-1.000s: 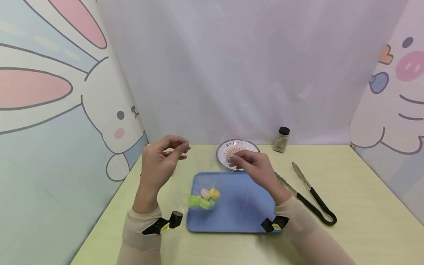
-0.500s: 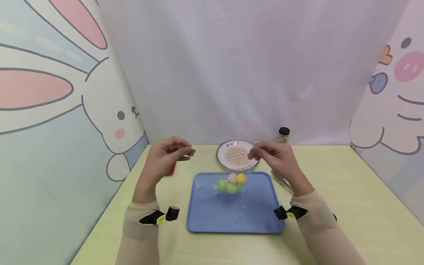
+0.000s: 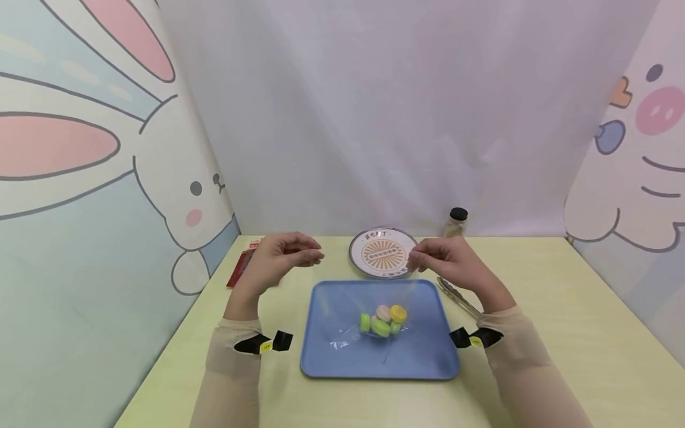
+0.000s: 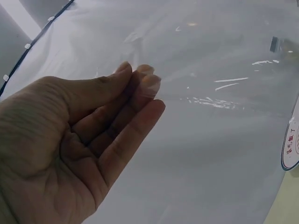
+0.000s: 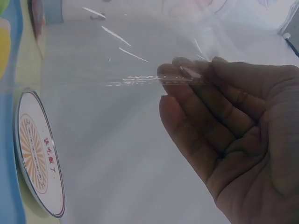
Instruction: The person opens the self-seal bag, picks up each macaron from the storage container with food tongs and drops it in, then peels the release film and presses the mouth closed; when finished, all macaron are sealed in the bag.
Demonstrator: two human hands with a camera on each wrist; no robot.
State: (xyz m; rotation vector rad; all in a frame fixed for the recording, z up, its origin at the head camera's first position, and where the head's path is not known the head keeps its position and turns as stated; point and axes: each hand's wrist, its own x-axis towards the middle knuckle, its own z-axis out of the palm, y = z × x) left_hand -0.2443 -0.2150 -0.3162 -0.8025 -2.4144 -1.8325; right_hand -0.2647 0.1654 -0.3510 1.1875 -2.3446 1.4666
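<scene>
Between my two hands hangs a clear plastic bag (image 3: 342,342), stretched at its top edge. My left hand (image 3: 280,258) pinches one top corner between thumb and fingers, seen close in the left wrist view. My right hand (image 3: 449,261) pinches the opposite corner, and the right wrist view shows the film at its fingertips. Several macarons (image 3: 381,327), green, pink and yellow, lie bunched in the bag's lower part. They appear over the blue tray (image 3: 321,362); whether the bag touches the tray I cannot tell.
Behind the tray lies a white plate (image 3: 358,252) with an orange sunburst pattern. A black-capped jar (image 3: 455,223) stands at the back right. Metal tongs (image 3: 455,294) lie partly under my right forearm. A red packet (image 3: 241,267) sits behind my left hand.
Both hands have moved apart, the right one shifting right. The macarons swung right and up over the tray, then came lower. The tongs are now mostly covered by the right forearm.
</scene>
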